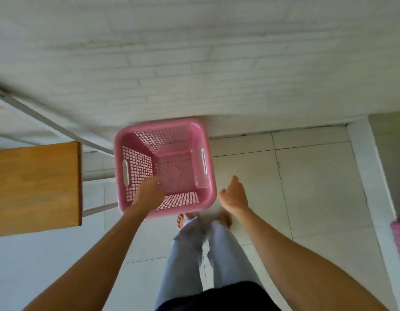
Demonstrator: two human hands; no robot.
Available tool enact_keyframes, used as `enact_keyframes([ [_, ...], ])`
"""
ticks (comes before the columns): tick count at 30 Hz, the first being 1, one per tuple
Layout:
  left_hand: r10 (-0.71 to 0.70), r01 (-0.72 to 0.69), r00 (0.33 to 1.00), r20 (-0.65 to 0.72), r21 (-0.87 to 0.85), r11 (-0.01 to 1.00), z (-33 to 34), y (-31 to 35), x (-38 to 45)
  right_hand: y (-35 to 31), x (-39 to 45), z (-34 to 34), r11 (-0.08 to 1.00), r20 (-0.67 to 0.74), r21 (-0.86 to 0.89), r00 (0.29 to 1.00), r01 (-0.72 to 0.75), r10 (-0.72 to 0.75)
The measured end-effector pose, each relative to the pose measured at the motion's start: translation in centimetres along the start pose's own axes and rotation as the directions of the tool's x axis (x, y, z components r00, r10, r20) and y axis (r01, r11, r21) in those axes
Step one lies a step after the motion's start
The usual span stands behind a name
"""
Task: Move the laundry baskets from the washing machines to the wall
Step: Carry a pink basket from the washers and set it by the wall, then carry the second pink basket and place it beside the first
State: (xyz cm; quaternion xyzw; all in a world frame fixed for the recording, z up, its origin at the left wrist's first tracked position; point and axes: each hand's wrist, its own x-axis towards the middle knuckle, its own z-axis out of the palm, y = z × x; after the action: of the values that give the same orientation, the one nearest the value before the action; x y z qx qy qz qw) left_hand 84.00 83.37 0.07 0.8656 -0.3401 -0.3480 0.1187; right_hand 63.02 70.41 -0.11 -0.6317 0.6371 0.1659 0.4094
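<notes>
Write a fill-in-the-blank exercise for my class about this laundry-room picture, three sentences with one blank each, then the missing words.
1. The basket by the wall is coloured ____.
2. Inside, the basket holds ____ laundry.
3. The left hand is at the basket's near rim, while the right hand is open over the ____ beside it.

Missing words: pink; no; floor

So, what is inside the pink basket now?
The basket looks empty: bare mesh floor and walls. The left hand covers its near-left corner, so that part cannot be seen.
</notes>
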Motion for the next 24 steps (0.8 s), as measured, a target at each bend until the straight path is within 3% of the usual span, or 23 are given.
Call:
enact_keyframes([
  [3, 0.137, -0.155, 0.979, 0.153, 0.114, 0.981, 1.5, 6.0, -2.3, 2.6, -2.8, -2.8, 0.999, -0.004, 0.042, 1.0, 0.023, -0.023],
  [6, 0.28, -0.316, 0.927, 0.248, 0.118, 0.942, 4.7, 12.2, -4.4, 6.6, -4.4, -6.0, 0.992, -0.05, 0.125, 0.999, 0.017, -0.011],
  [15, 0.455, -0.571, 0.775, 0.439, 0.176, 0.802, 17.7, 32.3, -11.9, 27.1, -8.4, -16.5, 0.896, -0.123, 0.435, 0.98, -0.086, 0.154],
  [24, 0.649, -0.871, 0.441, 0.62, 0.122, 0.475, 32.5, 53.3, -19.3, 47.7, -10.6, -27.5, 0.699, -0.259, 0.696, 0.851, -0.163, 0.456],
])
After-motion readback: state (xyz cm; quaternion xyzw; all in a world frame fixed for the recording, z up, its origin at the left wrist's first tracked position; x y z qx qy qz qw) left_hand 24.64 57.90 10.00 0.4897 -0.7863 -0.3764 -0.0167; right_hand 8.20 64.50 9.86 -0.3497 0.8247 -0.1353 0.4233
